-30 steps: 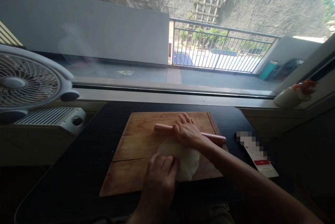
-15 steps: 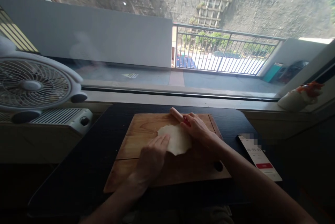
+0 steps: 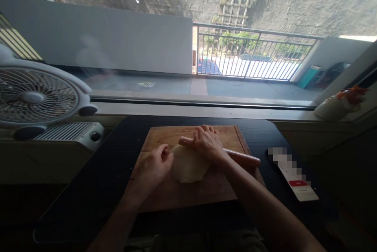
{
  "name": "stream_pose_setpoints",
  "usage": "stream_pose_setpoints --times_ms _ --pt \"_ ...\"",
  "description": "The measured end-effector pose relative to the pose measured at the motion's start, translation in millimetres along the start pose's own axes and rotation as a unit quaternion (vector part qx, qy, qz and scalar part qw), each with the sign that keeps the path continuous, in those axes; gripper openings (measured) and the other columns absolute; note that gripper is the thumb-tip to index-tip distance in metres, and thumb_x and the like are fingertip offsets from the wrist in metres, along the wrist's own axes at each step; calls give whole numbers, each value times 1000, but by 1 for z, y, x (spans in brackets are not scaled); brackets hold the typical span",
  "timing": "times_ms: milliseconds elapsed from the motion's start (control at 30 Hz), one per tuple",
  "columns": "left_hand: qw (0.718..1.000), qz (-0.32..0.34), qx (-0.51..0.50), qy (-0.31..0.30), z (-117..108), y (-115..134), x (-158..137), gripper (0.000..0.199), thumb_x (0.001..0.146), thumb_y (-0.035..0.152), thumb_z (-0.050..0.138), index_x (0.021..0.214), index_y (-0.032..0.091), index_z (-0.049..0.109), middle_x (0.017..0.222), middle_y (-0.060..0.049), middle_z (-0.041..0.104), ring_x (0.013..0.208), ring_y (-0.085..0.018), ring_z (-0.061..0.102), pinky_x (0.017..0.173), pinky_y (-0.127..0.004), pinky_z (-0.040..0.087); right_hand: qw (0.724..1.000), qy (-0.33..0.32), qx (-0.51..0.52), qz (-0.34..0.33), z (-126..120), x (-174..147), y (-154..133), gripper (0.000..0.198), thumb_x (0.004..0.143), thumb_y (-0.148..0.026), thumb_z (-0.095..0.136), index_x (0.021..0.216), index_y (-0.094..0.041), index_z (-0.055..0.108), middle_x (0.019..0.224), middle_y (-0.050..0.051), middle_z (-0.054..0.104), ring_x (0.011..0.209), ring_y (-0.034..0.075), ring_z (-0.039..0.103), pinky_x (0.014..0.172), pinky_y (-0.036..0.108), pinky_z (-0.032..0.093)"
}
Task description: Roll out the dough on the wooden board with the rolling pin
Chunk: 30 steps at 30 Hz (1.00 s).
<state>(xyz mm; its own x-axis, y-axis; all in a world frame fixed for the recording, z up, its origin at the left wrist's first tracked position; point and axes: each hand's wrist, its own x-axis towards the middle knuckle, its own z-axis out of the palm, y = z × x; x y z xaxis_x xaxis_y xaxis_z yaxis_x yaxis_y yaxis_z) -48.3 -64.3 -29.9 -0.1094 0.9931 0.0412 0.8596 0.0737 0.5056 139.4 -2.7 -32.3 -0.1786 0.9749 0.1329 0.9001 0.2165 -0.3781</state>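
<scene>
A flat, pale sheet of dough (image 3: 190, 167) with an uneven edge lies on the wooden cutting board (image 3: 160, 201). My right hand (image 3: 207, 142) rests over a wooden rolling pin (image 3: 243, 157), its palm and fingers on top. The pin lies slantwise across the far right side of the dough, one end showing left of the hand and the other sticking out to the right. At the dough's left edge is my left hand (image 3: 154, 165), fingers bent and thumb apart from them. The thumb tip is at the dough's rim; whether it touches is hard to tell.
The board lies on a dark table (image 3: 97, 181). A phone (image 3: 297, 181) is at the table's right side. A white fan (image 3: 35, 96) stands on a white appliance (image 3: 73, 134) at the left. Beyond the table is a windowsill (image 3: 165, 110) with a pale ornament (image 3: 332, 106) at right.
The rolling pin has swung to a flatter slant, and my right hand has shifted slightly left on it. My left hand has drawn back left off the dough. The dough sits nearer and turned.
</scene>
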Motion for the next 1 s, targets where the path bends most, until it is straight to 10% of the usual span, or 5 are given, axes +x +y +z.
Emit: stream_pose_setpoints --times_ms 333,1000 --pt "992 -18 -62 -107 16 -4 45 28 73 41 47 80 17 61 82 -7 67 72 -19 61 57 -25 41 1000 8 -20 -4 6 -16 -7 44 94 -41 20 113 -19 53 137 9 37 132 25 17 104 46 15" --pt "972 -35 -208 -103 24 4 35 65 74 30 54 134 16 32 94 -10 66 78 -18 64 65 -24 48 997 52 -32 -38 14 -19 -17 45 94 -37 23 118 -15 53 137 10 39 134 25 14 106 44 14"
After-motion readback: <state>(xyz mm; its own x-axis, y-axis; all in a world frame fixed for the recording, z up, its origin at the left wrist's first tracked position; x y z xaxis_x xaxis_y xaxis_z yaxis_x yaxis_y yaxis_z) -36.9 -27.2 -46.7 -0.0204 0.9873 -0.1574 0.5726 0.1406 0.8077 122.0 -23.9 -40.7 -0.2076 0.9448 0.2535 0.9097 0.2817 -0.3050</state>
